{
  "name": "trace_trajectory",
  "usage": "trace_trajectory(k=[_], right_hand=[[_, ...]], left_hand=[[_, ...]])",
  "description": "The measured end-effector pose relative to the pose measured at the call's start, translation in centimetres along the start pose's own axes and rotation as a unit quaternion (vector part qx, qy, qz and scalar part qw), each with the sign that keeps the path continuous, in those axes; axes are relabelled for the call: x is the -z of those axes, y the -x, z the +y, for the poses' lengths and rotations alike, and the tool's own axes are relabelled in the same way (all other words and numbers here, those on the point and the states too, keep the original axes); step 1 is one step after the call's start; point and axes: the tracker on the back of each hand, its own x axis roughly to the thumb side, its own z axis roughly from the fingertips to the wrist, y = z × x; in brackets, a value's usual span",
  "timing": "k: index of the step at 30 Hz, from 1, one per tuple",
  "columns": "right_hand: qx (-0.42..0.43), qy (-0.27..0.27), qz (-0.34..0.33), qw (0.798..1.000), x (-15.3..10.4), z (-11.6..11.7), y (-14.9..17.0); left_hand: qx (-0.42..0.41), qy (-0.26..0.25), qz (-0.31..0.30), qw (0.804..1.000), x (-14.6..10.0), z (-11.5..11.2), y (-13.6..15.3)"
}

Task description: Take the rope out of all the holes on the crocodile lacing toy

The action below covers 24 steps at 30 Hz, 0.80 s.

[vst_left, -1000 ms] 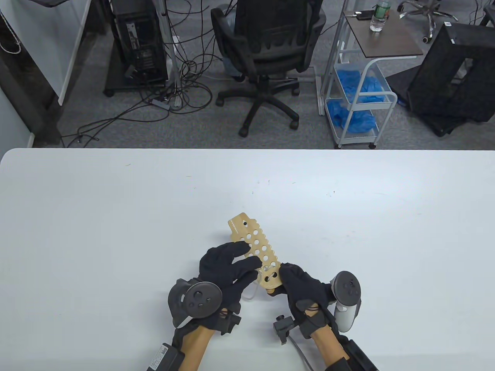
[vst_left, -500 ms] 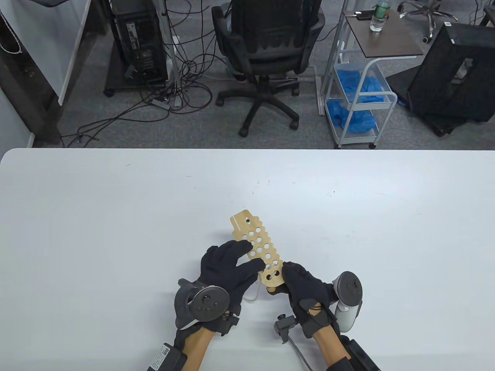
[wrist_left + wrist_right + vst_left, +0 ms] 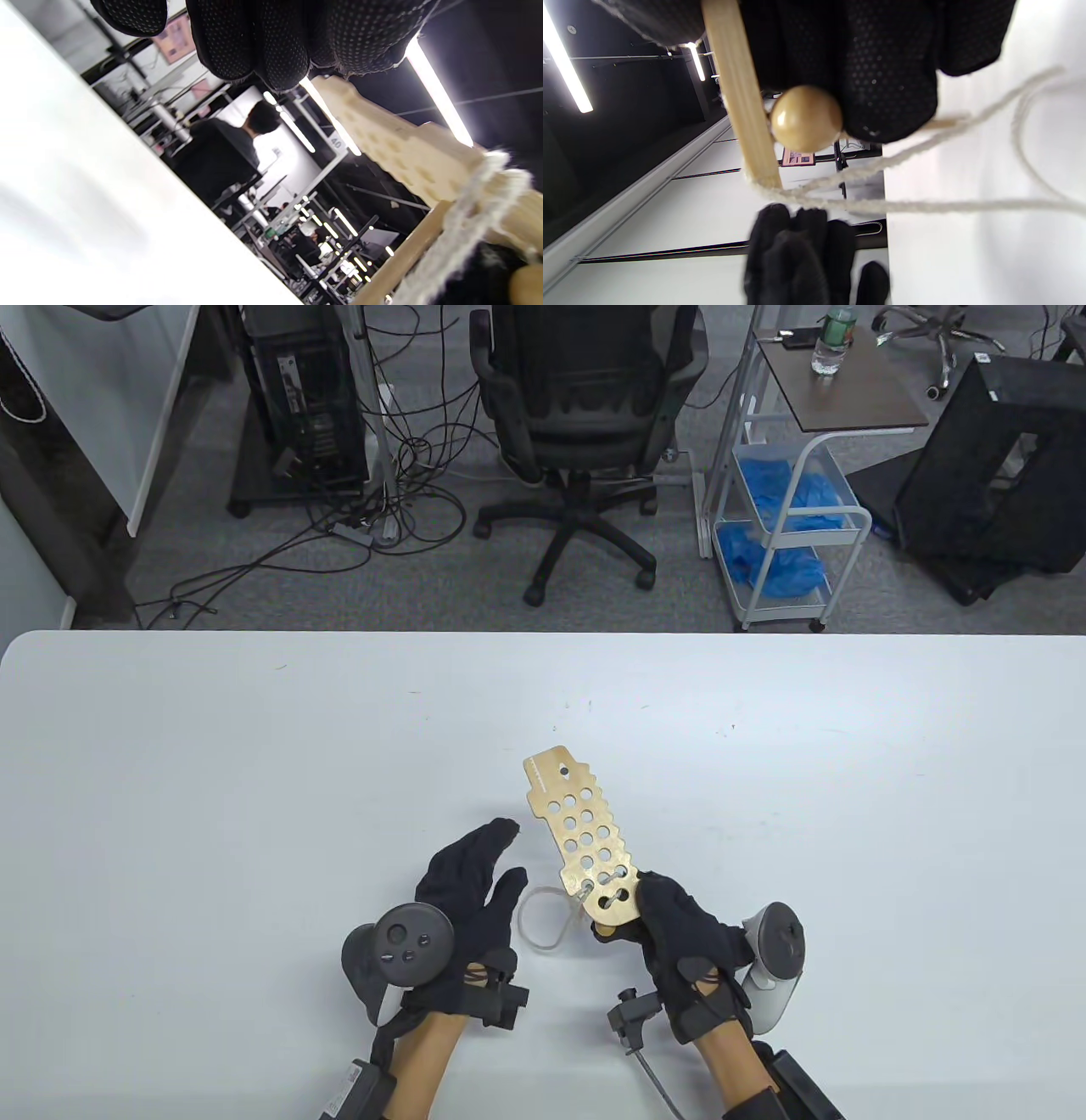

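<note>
The wooden crocodile lacing toy is a flat tan board with many round holes. My right hand grips its near end and holds it tilted above the table. A white rope hangs from the holes at that near end and loops on the table between my hands. In the right wrist view the board edge, a wooden bead and the rope show under my fingers. My left hand is open beside the loop, off the board. The board also shows in the left wrist view.
The white table spreads wide on all sides of the toy. Beyond its far edge stand an office chair, a cart with blue bags and floor cables.
My left hand let go of the board and drew back left, fingers spread. My right hand swung the board upright and slightly right. The rope loop now lies exposed between the hands.
</note>
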Motion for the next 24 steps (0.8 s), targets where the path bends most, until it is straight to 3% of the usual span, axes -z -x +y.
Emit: trace_trajectory(k=[4, 7, 11, 24], right_hand=[[0.016, -0.023, -0.011, 1.0, 0.1, 0.3, -0.1], [0.019, -0.044, -0.018, 0.999, 0.2, 0.7, -0.2], [0.023, -0.06, -0.022, 0.998, 0.2, 1.0, -0.2], [0.004, -0.059, -0.022, 0.998, 0.2, 1.0, -0.2]], left_hand=[[-0.086, 0.069, -0.005, 0.994, 0.5, -1.2, 0.5], [-0.14, 0.158, -0.022, 0.977, 0.7, -2.5, 0.3], [-0.181, 0.234, -0.041, 0.954, 0.6, -3.7, -0.2], [-0.135, 0.181, -0.038, 0.974, 0.5, -3.0, 0.0]])
